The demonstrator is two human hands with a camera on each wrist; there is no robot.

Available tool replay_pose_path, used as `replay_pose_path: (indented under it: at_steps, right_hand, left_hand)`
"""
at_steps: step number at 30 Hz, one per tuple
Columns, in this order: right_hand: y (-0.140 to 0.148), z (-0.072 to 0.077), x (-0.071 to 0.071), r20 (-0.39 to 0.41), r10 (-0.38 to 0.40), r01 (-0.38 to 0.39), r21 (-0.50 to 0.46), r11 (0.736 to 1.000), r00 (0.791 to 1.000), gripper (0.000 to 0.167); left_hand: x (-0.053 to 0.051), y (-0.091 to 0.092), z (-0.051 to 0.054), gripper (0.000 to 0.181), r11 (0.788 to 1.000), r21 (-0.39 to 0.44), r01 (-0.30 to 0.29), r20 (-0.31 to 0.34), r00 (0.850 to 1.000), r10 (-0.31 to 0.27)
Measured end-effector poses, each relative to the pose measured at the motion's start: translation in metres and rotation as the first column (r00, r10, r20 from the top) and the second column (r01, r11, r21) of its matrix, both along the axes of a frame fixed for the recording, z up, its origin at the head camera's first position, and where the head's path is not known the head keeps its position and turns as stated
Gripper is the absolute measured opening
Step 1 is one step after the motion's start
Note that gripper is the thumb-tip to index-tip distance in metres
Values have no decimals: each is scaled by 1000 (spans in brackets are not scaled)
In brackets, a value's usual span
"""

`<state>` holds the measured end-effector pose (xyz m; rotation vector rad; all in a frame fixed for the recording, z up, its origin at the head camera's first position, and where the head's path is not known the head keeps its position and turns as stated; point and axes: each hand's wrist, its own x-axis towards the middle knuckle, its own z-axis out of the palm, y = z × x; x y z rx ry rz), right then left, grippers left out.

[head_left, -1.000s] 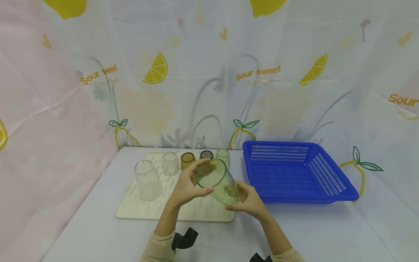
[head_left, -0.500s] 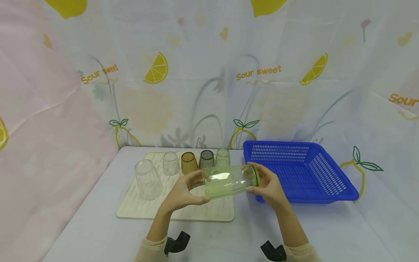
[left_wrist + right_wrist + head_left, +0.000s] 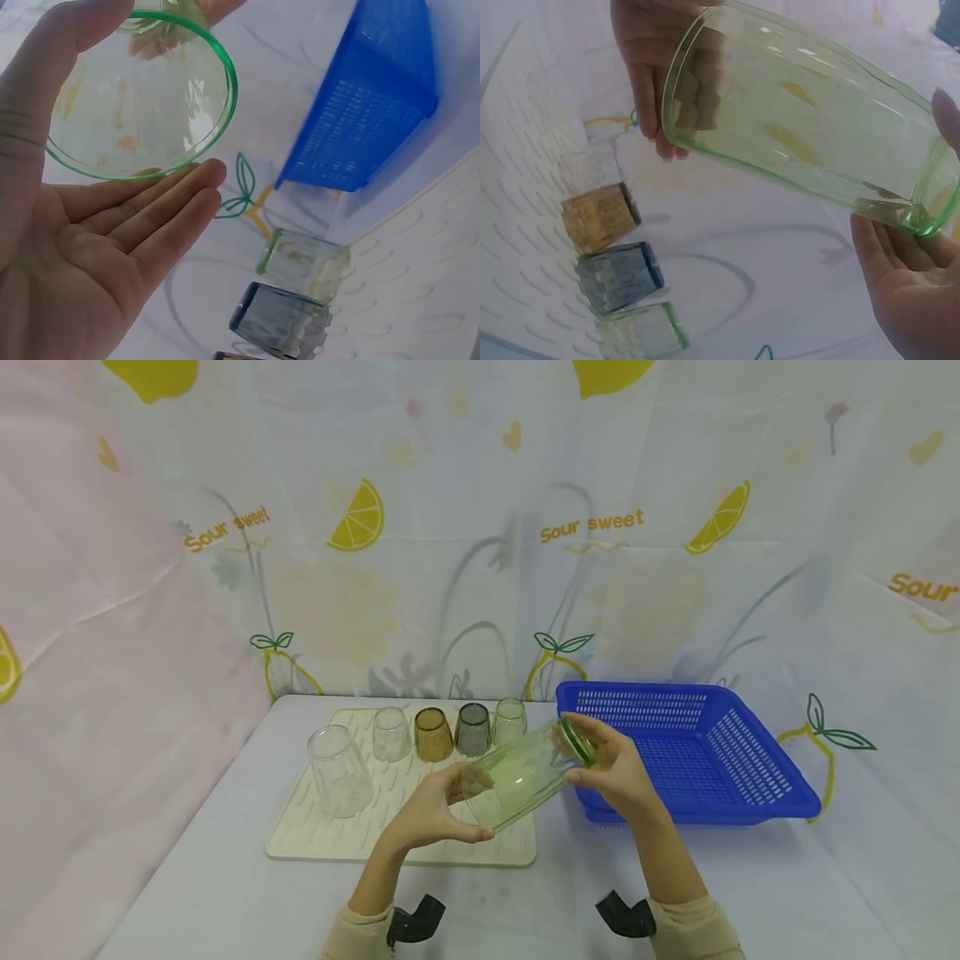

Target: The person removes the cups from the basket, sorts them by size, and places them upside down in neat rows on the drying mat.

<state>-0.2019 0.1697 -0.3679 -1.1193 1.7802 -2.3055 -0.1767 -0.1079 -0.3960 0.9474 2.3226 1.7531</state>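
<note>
A tall light-green drinking glass [image 3: 517, 777] is held in the air between my hands, tilted with its mouth down to the left and its thick base up to the right. At the mouth end, my left hand [image 3: 427, 814] holds the rim between thumb and fingers; in the left wrist view, the fingers lie fairly straight under the green rim [image 3: 234, 82]. My right hand [image 3: 618, 777] grips the base, thumb on one side and fingers on the other. The right wrist view shows the glass wall [image 3: 802, 112] side-on, with both hands at its ends.
A cream ridged drying mat [image 3: 300, 835] lies behind the hands. On it stand a large clear glass [image 3: 341, 777], a small clear glass [image 3: 392, 735], an amber glass [image 3: 432, 735], a grey glass [image 3: 473, 731] and a small green glass [image 3: 510, 718]. A blue basket [image 3: 690, 818] sits at right.
The green glass has turned from mouth toward me, through nearly level, to base raised at right. My right hand has moved right and up with the base; the left hand stays near the rim.
</note>
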Motion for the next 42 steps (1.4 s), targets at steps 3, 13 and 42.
replay_pose_path:
  at_steps: [3, 13, 42]
  right_hand:
    - [-3, 6, -3, -19, 17, -17, 6, 1000, 1000, 57]
    - [-14, 21, -12, -54, 10, -5, 96, 995, 999, 59]
    - [-76, 6, -57, -39, -188, 187, 422, 887, 981, 65]
  left_hand:
    - [-1, 0, -1, 58, 1000, 9, 15, -6, 1000, -15]
    - [4, -2, -4, 74, 996, 10, -84, 50, 995, 84]
    - [68, -129, -72, 60, 659, -42, -751, -162, 656, 737]
